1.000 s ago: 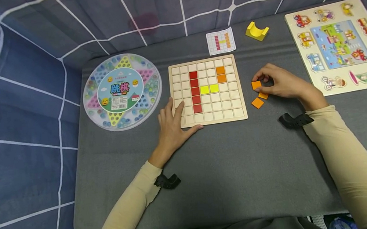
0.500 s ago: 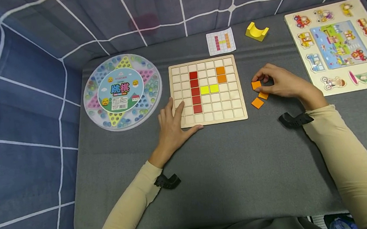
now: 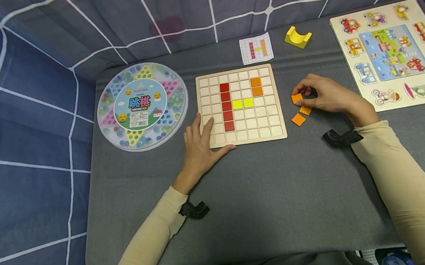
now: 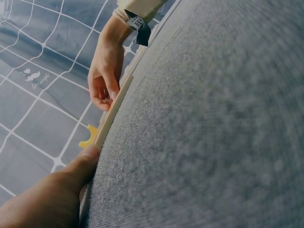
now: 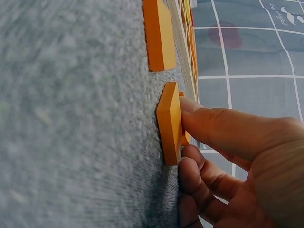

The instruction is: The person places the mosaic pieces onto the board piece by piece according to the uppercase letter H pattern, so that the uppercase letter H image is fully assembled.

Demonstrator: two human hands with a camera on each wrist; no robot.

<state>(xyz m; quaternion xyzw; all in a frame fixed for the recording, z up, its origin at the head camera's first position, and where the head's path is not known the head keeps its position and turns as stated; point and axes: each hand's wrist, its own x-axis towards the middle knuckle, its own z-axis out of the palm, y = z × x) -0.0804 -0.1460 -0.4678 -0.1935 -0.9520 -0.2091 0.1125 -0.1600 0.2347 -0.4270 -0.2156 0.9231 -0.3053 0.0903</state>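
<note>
My left hand point(image 3: 198, 141) lies with fingers spread on the lower left corner of a wooden grid board point(image 3: 247, 136), its thumb along the front edge. Set in the board are a column of red tiles point(image 3: 226, 105), two yellow tiles point(image 3: 237, 104) and two orange tiles point(image 3: 256, 91). Right of the board, my right hand point(image 3: 324, 95) pinches an orange tile point(image 3: 296, 98) between thumb and fingers. A second orange tile point(image 5: 169, 124) lies under the thumb, partly covered in the head view. The third loose orange tile point(image 3: 298, 119) lies flat on the cloth nearby.
Behind the board lie a printed pattern card point(image 3: 256, 48) and a yellow arched block point(image 3: 297, 37). A round Chinese checkers box point(image 3: 142, 106) sits to the left. At the right is a wooden picture puzzle point(image 3: 397, 54). Grid-patterned curtain point(image 3: 186, 15) borders the grey table point(image 3: 265, 204).
</note>
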